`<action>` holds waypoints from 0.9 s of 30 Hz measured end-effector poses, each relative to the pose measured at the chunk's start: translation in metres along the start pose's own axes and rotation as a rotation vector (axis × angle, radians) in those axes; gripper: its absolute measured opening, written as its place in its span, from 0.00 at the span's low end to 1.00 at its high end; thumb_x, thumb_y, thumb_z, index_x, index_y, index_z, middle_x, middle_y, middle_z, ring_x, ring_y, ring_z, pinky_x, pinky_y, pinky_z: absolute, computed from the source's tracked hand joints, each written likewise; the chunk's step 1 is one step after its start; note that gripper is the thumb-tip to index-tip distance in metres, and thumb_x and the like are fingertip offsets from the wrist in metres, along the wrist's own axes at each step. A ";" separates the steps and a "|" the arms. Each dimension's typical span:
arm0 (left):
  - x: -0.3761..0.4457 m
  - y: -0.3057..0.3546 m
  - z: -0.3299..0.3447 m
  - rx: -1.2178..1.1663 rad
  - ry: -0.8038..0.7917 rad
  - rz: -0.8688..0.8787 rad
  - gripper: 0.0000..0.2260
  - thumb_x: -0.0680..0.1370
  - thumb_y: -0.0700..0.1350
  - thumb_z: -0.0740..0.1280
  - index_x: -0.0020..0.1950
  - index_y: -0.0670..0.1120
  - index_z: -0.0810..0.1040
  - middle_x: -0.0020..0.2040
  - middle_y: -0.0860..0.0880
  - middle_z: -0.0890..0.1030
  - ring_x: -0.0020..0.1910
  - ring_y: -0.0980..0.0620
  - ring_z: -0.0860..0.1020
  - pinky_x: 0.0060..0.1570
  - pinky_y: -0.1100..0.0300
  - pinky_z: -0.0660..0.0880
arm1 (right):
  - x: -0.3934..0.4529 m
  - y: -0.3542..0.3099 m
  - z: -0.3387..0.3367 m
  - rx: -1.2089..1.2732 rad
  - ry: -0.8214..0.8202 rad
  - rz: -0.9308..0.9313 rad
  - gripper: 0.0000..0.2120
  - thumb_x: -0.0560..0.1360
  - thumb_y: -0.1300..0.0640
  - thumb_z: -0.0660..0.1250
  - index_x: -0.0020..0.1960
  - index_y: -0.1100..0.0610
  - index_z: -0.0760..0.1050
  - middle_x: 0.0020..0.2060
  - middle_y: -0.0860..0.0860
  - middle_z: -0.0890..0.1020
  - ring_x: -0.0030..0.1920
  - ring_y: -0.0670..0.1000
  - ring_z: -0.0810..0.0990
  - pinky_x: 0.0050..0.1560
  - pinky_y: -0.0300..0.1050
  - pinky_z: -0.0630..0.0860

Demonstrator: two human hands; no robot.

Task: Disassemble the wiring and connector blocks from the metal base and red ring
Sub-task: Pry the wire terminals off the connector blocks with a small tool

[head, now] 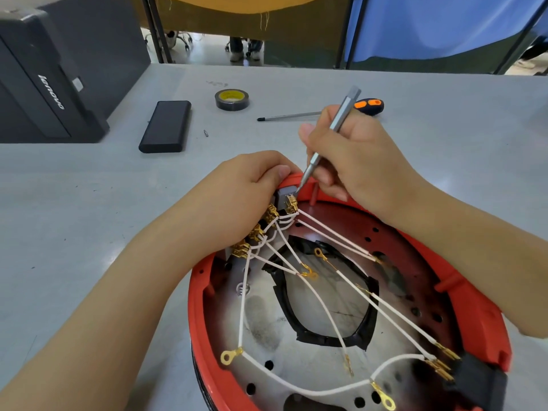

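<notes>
Just connector block between hands.

base: near right on the table, inside the ring
wires: across the base, running to the blocks at its far left rim
left hand: on the blocks
right hand: right of the left hand, holding a tool tip-down at the farthest block
screwdriver: behind the hands
tape: left of the screwdriver
case: left of the tape
computer: far left
</notes>
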State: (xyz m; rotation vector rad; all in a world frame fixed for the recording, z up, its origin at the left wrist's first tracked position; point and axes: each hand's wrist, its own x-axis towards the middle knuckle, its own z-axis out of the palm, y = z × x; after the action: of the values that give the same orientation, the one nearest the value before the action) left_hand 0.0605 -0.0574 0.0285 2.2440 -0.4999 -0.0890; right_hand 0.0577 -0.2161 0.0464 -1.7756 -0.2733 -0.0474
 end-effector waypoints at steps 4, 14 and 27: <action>0.000 0.000 -0.001 0.019 0.004 0.000 0.12 0.82 0.49 0.55 0.47 0.59 0.77 0.35 0.62 0.78 0.34 0.70 0.73 0.30 0.76 0.66 | -0.001 0.008 0.002 -0.128 -0.010 -0.063 0.13 0.81 0.57 0.60 0.38 0.58 0.64 0.22 0.51 0.68 0.18 0.44 0.64 0.21 0.33 0.62; 0.000 0.001 -0.002 0.029 -0.005 0.007 0.12 0.82 0.48 0.55 0.48 0.59 0.76 0.30 0.71 0.74 0.29 0.72 0.72 0.27 0.77 0.64 | 0.001 0.010 0.001 -0.114 -0.037 -0.061 0.15 0.80 0.57 0.60 0.36 0.56 0.64 0.22 0.52 0.67 0.18 0.44 0.63 0.21 0.33 0.62; -0.002 0.001 -0.001 0.000 -0.004 0.002 0.12 0.82 0.48 0.55 0.48 0.59 0.77 0.33 0.64 0.79 0.34 0.71 0.74 0.31 0.77 0.66 | 0.000 0.011 0.000 -0.143 -0.025 -0.129 0.13 0.80 0.56 0.60 0.37 0.56 0.64 0.24 0.49 0.67 0.23 0.44 0.65 0.25 0.33 0.63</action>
State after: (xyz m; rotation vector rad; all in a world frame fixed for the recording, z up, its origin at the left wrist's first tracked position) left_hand 0.0588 -0.0563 0.0299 2.2441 -0.5043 -0.0924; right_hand 0.0597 -0.2186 0.0354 -1.8993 -0.4104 -0.1402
